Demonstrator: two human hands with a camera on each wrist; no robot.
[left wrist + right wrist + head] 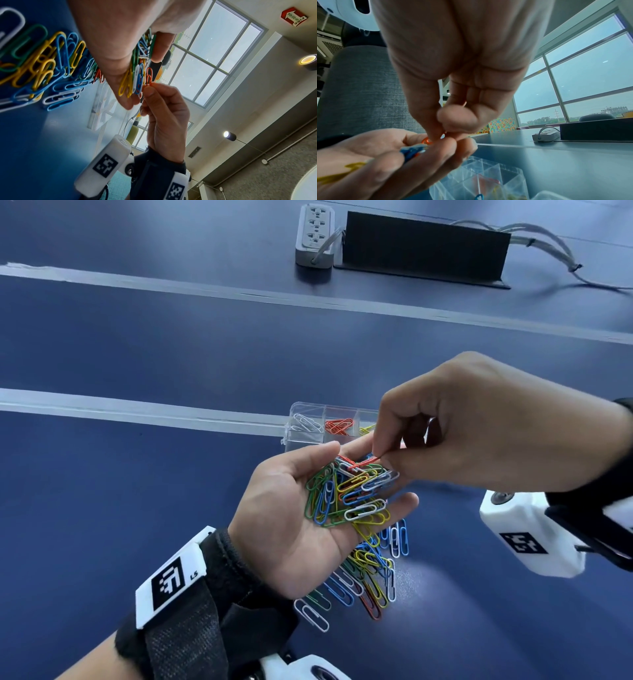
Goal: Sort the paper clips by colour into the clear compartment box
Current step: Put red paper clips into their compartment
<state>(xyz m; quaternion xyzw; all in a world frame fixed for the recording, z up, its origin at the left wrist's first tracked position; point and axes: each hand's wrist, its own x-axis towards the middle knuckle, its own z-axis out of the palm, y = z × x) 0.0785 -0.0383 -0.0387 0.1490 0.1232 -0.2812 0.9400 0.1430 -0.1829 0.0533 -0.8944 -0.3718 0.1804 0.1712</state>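
Note:
My left hand [281, 508] is palm up above the blue table, its fingers relaxed, carrying a heap of mixed paper clips [346, 498]. My right hand [381, 457] pinches one red paper clip [363, 463] between thumb and forefinger at the top of that heap; the left wrist view shows the red paper clip [149, 77] standing clear of the others. The clear compartment box [301, 409] lies just beyond the hands, with white clips [306, 422], red clips [339, 426] and a yellow clip [367, 429] in separate compartments. My right hand hides the box's right part.
A loose pile of coloured clips [370, 573] lies on the table under my left hand. At the far edge sit a grey power strip [314, 232], a black box [424, 248] and cables [548, 241]. Pale strips [137, 412] cross the table.

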